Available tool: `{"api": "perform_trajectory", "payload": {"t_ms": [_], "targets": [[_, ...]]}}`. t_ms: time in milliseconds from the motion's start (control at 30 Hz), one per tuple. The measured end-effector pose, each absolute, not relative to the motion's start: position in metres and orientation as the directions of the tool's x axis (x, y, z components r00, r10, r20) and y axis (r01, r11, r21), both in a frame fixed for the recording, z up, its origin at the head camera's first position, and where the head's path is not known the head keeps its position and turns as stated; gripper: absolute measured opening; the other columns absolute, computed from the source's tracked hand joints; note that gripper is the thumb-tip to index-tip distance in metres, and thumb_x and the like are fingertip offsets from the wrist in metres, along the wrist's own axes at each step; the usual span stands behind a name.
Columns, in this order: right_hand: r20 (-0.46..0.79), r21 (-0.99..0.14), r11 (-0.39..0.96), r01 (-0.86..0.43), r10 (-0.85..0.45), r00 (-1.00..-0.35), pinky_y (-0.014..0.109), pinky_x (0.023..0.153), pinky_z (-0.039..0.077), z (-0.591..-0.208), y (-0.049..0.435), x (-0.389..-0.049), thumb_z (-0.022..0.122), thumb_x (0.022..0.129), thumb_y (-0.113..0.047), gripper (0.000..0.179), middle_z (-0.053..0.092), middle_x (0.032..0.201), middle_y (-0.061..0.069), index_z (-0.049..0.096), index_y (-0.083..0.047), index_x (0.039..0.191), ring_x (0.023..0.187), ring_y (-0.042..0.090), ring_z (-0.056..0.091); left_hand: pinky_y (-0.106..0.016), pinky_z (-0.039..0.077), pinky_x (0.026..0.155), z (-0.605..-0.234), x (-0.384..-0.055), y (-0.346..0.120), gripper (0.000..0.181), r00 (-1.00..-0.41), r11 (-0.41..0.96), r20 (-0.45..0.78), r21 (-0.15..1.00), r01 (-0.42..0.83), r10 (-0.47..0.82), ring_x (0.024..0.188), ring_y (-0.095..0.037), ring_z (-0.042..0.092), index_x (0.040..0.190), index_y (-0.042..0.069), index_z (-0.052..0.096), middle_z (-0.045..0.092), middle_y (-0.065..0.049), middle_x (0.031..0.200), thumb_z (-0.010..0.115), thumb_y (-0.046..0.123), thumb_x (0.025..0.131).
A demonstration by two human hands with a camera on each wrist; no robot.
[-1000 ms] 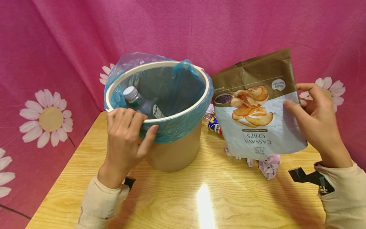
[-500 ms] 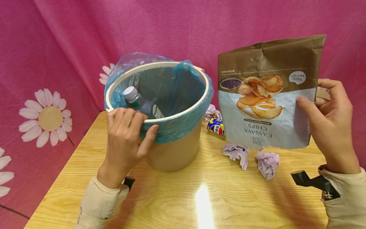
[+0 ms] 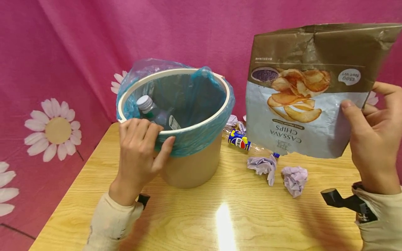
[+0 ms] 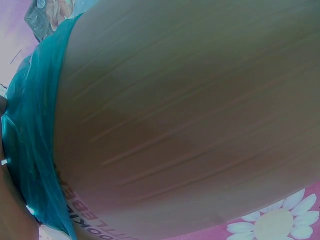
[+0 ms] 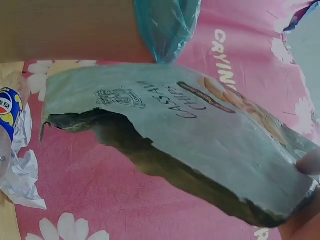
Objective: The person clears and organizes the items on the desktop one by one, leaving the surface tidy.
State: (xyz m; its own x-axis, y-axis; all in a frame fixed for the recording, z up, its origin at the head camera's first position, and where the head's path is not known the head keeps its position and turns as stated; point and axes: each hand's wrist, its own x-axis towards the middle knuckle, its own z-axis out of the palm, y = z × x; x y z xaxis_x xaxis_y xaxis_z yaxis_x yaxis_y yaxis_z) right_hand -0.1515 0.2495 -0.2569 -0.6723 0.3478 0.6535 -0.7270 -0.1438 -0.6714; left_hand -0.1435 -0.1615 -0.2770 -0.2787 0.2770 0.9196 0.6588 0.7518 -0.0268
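Observation:
My left hand [image 3: 138,153] grips the near left rim of a beige bin [image 3: 191,170], its fingers over the rim and its thumb outside on the blue bin liner [image 3: 194,139]. Inside the bin leans a plastic bottle [image 3: 157,113] with a white cap. On the right, my right hand [image 3: 377,136] pinches a brown and pale blue cassava chip bag [image 3: 301,97] by its side edge. The bag hangs upside down above the table, apart from the bin. In the right wrist view the torn, open end of the chip bag [image 5: 200,145] shows.
A clear bottle with a blue label [image 3: 239,139] lies on the wooden table [image 3: 188,216] right of the bin. Near it lie crumpled papers [image 3: 294,180], some partly behind the bag. A pink flowered cloth [image 3: 201,31] hangs behind.
My right hand has carried the chip bag up and to the right, away from the bin. More of the labelled bottle and the papers shows. The left hand keeps its place on the rim.

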Motion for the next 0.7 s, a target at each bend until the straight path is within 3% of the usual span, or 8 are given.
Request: {"api": "perform_trajectory", "payload": {"t_ms": [267,433,700], "targets": [[0.625,-0.666,-0.188,-0.722,0.387,-0.678,0.025,0.068,0.056,-0.254,0.246,-0.148,0.065,0.087,0.011,0.047,0.07,0.099,0.023,0.048,0.003,0.13,0.078,0.024,0.069,-0.054,0.032,0.079,-0.278,-0.145,-0.16,0.039,-0.273,0.751,0.924,-0.024,0.659,0.269,0.074,-0.036,0.046,0.082,-0.001,0.055,0.048,-0.013,0.074,0.053,0.036,0.098],[0.581,-0.676,-0.229,-0.7,0.418,-0.698,0.027,0.072,0.057,-0.251,0.24,-0.14,0.065,0.088,0.01,0.05,0.07,0.104,0.025,0.046,0.002,0.133,0.085,0.028,0.07,-0.054,0.032,0.08,-0.279,-0.145,-0.161,0.04,-0.273,0.752,0.923,-0.028,0.658,0.273,0.075,-0.036,0.047,0.083,-0.001,0.055,0.048,-0.013,0.075,0.053,0.036,0.098],[0.65,-0.573,-0.228,-0.787,0.458,-0.606,0.03,0.074,0.056,-0.247,0.222,-0.137,0.066,0.085,0.013,0.048,0.068,0.099,0.03,0.048,0.006,0.129,0.083,0.03,0.07,-0.055,0.032,0.08,-0.277,-0.145,-0.162,0.041,-0.252,0.748,0.935,-0.02,0.663,0.249,0.075,-0.036,0.047,0.082,-0.001,0.056,0.049,-0.013,0.074,0.053,0.037,0.098]]}}
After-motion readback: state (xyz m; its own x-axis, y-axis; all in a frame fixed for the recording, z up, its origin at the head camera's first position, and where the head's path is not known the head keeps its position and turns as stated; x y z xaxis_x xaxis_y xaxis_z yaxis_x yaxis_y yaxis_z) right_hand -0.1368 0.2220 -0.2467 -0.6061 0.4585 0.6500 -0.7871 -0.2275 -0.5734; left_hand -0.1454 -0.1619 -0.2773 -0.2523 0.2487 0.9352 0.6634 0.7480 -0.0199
